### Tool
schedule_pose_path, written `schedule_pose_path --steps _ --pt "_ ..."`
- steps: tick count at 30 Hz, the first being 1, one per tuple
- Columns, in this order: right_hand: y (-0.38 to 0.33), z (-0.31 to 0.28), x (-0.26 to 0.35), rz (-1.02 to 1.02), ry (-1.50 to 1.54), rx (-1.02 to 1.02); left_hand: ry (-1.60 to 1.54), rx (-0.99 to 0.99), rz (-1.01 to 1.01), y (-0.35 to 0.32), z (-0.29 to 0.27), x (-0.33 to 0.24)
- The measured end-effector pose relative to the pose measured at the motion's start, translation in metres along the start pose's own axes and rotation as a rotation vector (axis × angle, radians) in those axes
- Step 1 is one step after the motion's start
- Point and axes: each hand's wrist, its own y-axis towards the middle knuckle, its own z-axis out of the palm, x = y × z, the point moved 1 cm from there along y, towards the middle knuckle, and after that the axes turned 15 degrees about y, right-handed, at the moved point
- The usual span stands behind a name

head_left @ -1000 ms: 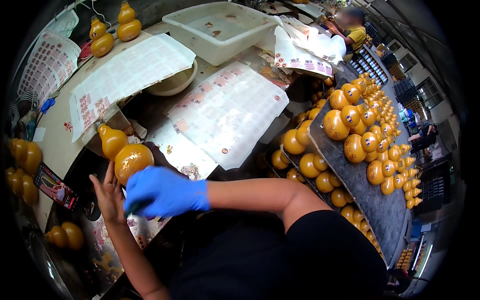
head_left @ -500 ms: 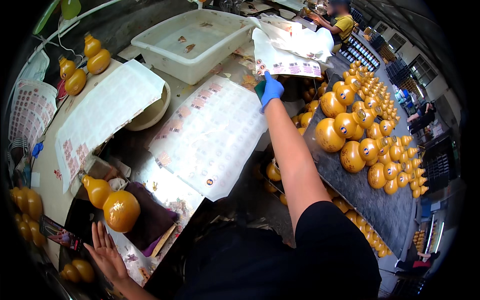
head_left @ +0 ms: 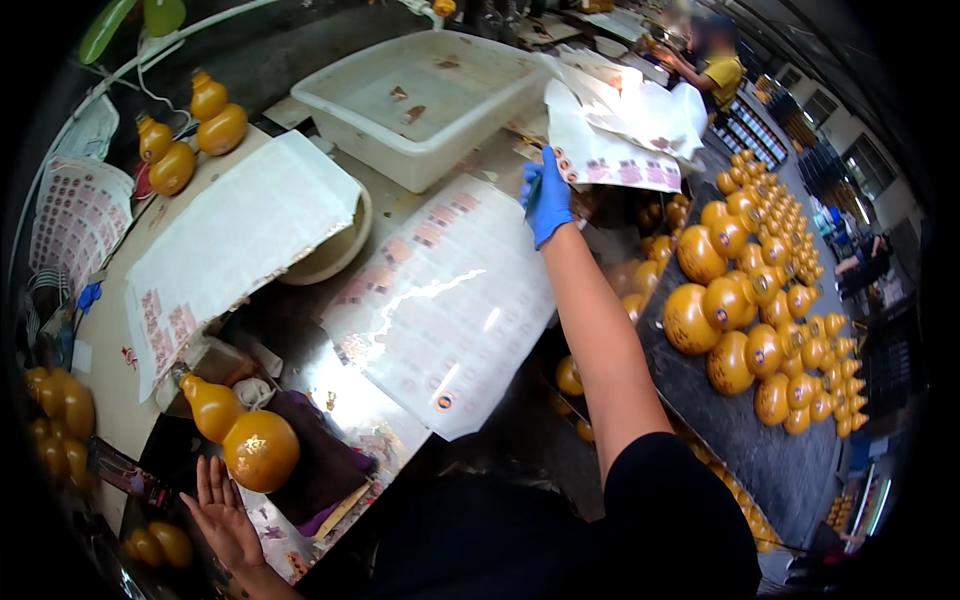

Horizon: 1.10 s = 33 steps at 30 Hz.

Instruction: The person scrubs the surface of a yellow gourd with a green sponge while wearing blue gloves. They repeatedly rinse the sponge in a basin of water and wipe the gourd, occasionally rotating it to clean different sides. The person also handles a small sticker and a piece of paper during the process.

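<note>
My left hand (head_left: 226, 515) is bare and open, fingers stretched out, just below a yellow gourd-shaped bottle (head_left: 262, 450) that lies on a dark purple cloth (head_left: 312, 440). My right hand (head_left: 550, 205), in a blue glove, is closed round a small dark green flat piece, mostly hidden by the fingers. It is at the far right corner of a translucent decal sheet (head_left: 470, 300) and next to the white decal sheets (head_left: 610, 135). A single round decal (head_left: 444, 403) shows near the translucent sheet's front edge.
A white water tub (head_left: 400, 150) stands at the back, with a round bowl (head_left: 345, 240) partly under another decal sheet (head_left: 240, 215). Two gourd bottles (head_left: 172, 168) stand far left. Many gourd bottles (head_left: 730, 300) fill the right-hand table. A person in yellow (head_left: 722, 75) works beyond.
The view has shifted, so the scene sits further right and lower. My right hand has turned, its fingers now curled round the green piece. My left hand stays open by the bottle.
</note>
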Motion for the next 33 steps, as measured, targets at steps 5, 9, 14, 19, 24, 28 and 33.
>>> schedule_pose_path --steps 5,9,14,19,24,28,33 --pt "-0.013 0.149 0.008 -0.357 -0.831 0.835 0.111 0.032 0.053 0.005 -0.005 -0.013" --pt "0.048 0.211 -0.046 -0.295 -1.660 1.055 0.034 -0.237 0.023 0.006 -0.020 -0.004" --pt "0.045 0.227 -0.092 -0.290 -2.146 1.027 0.138 -0.263 -0.003 0.001 0.009 -0.018" --pt "0.019 0.238 -0.009 -0.042 -2.264 1.059 0.128 -0.398 -0.022 -0.003 -0.015 -0.019" --pt "0.039 0.167 0.110 0.157 -2.559 0.930 0.108 -0.467 -0.023 0.007 0.000 -0.024" --pt "0.073 0.095 0.145 0.131 -2.536 0.796 0.149 -0.426 -0.044 0.011 -0.003 -0.017" --pt "0.065 0.162 0.105 -0.318 -2.057 1.025 0.149 -0.424 -0.044 0.002 -0.015 -0.019"
